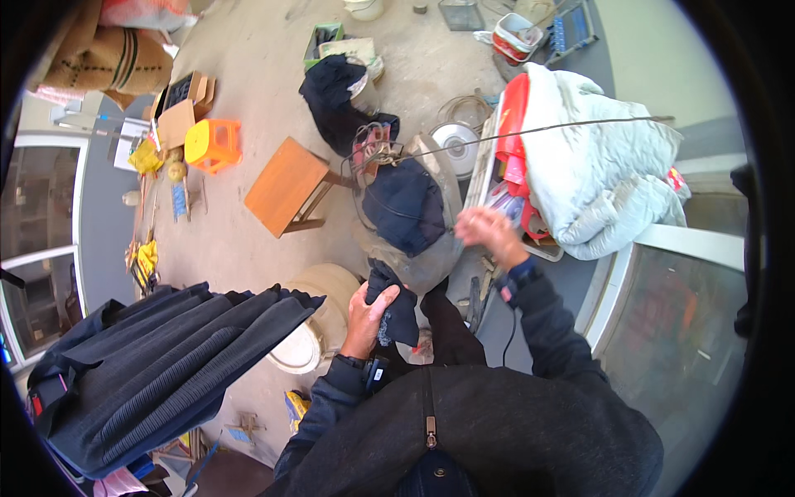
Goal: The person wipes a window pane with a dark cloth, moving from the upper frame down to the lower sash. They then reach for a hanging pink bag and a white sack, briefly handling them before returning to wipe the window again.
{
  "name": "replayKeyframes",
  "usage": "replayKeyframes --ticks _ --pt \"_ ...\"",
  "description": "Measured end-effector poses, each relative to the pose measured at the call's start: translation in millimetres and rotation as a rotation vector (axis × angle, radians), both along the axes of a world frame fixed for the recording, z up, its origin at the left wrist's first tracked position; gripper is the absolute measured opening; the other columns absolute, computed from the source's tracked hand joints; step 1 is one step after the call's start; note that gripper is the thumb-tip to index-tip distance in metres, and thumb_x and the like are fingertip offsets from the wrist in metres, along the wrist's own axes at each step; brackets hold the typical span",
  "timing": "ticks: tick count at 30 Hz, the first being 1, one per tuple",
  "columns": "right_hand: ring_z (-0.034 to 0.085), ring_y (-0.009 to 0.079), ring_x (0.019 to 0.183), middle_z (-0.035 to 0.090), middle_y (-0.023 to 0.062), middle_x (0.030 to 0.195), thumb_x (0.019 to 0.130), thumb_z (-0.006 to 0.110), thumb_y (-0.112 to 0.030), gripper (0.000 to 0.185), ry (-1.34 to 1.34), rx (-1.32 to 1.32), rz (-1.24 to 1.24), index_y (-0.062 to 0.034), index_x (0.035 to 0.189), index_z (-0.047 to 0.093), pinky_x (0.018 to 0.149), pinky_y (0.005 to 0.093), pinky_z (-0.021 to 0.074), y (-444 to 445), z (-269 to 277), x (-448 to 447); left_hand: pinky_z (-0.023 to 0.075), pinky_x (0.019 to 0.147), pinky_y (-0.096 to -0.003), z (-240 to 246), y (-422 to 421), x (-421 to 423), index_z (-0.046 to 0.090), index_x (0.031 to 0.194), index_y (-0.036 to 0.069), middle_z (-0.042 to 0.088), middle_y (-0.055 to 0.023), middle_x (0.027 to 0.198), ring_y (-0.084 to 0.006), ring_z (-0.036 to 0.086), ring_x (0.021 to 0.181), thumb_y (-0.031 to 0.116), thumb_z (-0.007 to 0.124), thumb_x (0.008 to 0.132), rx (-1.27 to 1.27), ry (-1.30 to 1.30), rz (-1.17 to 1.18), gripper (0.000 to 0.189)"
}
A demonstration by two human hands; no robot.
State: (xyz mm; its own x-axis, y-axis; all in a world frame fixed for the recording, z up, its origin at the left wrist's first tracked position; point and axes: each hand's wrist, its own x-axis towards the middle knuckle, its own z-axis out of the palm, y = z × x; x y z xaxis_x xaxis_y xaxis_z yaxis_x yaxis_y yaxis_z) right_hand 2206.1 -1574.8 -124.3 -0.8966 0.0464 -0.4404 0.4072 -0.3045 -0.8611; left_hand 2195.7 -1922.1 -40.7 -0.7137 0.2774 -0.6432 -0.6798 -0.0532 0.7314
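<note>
My left hand (365, 320) grips a dark cloth piece (399, 305) just in front of my body, the thumb pressed on top. A patch of grey-blue fuzzy texture shows along its lower left side. My right hand (492, 235) is raised to the right, apart from the cloth and blurred. Its fingers look drawn together, but whether anything thin is between them cannot be made out. Ahead of both hands stands a large pale sack or tub (428, 264) with dark blue fabric (404, 202) lying in its mouth. A wire rack (377, 149) with cords rests at its far edge.
Dark garments (168, 373) hang close on my left, above a white-lidded bucket (295, 348). A wooden stool (289, 186) and an orange plastic stool (213, 145) stand ahead left. At right, a pale quilt (596, 161) covers a rack, crossed by a thin rod (546, 128).
</note>
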Motion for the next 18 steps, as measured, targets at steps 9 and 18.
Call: replayKeyframes --ticks 9,18 --pt "0.06 0.02 0.141 0.064 0.0148 0.154 0.108 0.079 -0.032 0.072 -0.037 0.024 -0.166 0.0005 0.165 0.051 0.118 0.0366 0.0504 -115 77 135 0.056 0.082 -0.0337 25 83 17 0.079 0.107 -0.004 0.077 -0.0058 0.097 -0.014 0.067 0.088 0.043 0.079 0.105 -0.081 0.228 -0.399 0.047" --pt "0.07 0.0319 0.129 0.072 0.0224 0.139 0.098 0.085 -0.048 0.071 -0.02 0.668 -0.452 0.0056 0.141 0.069 0.11 0.04 0.0541 -118 117 234 0.0479 0.083 -0.0323 51 97 64 0.073 0.113 -0.003 0.064 0.0005 0.093 -0.0116 0.055 0.091 0.045 0.06 0.117 0.082 0.458 -0.977 0.049"
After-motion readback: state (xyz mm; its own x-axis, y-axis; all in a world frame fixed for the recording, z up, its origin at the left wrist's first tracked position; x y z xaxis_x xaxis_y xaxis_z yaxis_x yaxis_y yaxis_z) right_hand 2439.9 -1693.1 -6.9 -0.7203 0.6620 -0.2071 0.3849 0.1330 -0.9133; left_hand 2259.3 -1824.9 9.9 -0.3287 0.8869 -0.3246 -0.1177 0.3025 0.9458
